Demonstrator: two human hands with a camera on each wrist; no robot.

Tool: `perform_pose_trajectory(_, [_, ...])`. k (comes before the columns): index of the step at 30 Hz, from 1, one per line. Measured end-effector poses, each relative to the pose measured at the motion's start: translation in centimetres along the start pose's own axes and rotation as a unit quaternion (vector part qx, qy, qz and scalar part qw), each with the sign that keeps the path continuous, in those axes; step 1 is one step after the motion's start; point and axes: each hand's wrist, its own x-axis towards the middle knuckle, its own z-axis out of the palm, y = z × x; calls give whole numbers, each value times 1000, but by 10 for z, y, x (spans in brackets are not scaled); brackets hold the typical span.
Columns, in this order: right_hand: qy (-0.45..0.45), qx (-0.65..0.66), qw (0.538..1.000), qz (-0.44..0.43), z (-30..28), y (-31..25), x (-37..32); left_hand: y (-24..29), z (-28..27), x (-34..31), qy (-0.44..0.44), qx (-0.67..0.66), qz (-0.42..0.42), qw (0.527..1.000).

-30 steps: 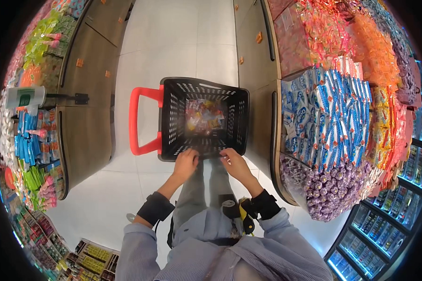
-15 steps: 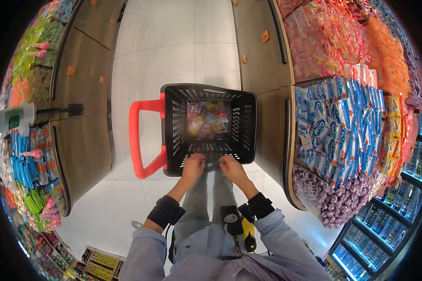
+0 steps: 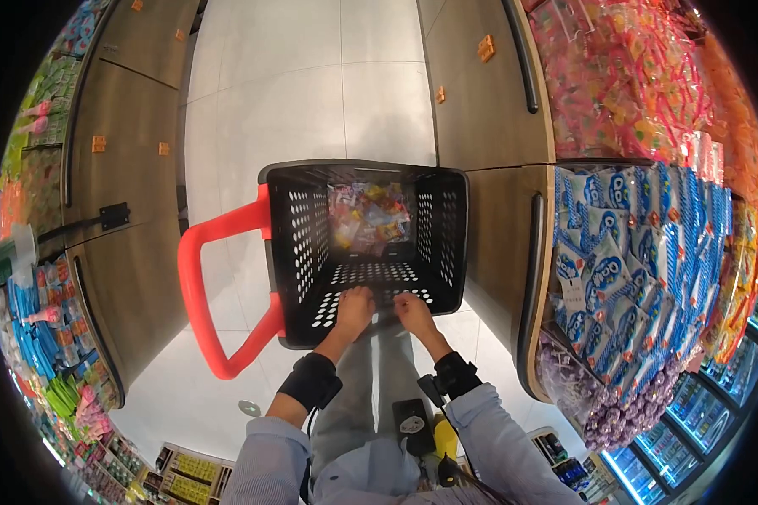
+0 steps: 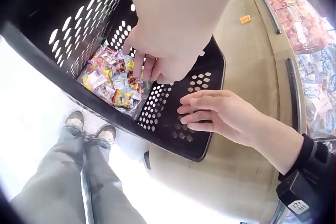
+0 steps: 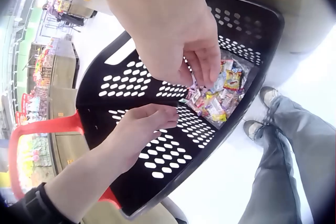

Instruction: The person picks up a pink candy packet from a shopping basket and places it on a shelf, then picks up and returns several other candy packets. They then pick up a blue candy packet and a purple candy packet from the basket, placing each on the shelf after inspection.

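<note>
Both hands hover over the near side of a black perforated shopping basket [image 3: 312, 316] with a red handle [image 3: 198, 278]. My left hand [image 3: 356, 311] has its fingers loosely bent and holds nothing. Beside it, my right hand [image 3: 413, 311] also has relaxed, slightly bent fingers with nothing in them. A gap separates the two hands. On the basket's bottom lies a clear bag of assorted wrapped candies [image 3: 366, 219]. The left wrist view shows the colourful candies [image 4: 118, 79] beyond the left fingers, and in the right wrist view the right fingers overlap the candies [image 5: 218, 98].
Wooden cabinets [image 3: 135, 177] line the aisle at left, more wooden cabinets [image 3: 497, 219] at right. Above the right ones are bins of blue-and-white packets [image 3: 623, 261], pink-wrapped sweets [image 3: 615, 76] and purple-wrapped lollipops [image 3: 623, 412]. Pale floor tiles [image 3: 303, 109] run ahead.
The basket looks larger and lower in the head view, its red handle swung toward the lower left. Cabinets and bins have shifted outward. Both hands remain empty near the basket's near side.
</note>
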Motion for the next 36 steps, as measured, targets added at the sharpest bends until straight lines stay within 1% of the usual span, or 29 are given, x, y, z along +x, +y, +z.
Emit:
perform_pose_trajectory(3, [9,-7,1000,7,-9,18,15,-7,12,16,-29,19,-16,999])
perform_pose_trajectory(6, [38,-23,999,8,-12,40,31,-7,21,25,-73,79,5,994])
perform_pose_trajectory(9, [40,-19,999,21,-17,53,43,-8,26,36,-99,116,18,988])
perform_pose_trajectory(13, [55,22,998,32,-15,67,56,-23,43,51,-84,111,-13,990])
perform_pose_trajectory(15, [59,7,997,40,-12,74,65,-32,49,60,-75,98,-36,992])
perform_pose_trajectory(18, [61,2,997,47,-3,87,77,-47,58,76,-89,121,-60,987])
perform_pose_trajectory(19, [59,4,997,49,2,91,82,-52,61,81,-115,187,-39,975])
perform_pose_trajectory(22, [55,11,996,67,14,97,94,-66,68,94,-138,259,15,956])
perform_pose_trajectory(25, [43,19,995,92,26,106,108,-75,72,111,-142,302,43,942])
perform_pose_trajectory(28, [20,85,986,140,39,123,127,-90,81,131,-122,309,36,943])
perform_pose_trajectory(31, [13,207,962,180,38,133,142,-104,90,153,-145,309,9,940])
perform_pose_trajectory(33, [28,241,951,194,39,136,154,-114,96,167,-155,314,5,937])
perform_pose_trajectory(35, [31,272,939,210,43,143,170,-124,105,180,-163,286,-16,944])
perform_pose_trajectory(36, [25,246,945,212,46,144,179,-128,108,188,-167,272,-27,947])
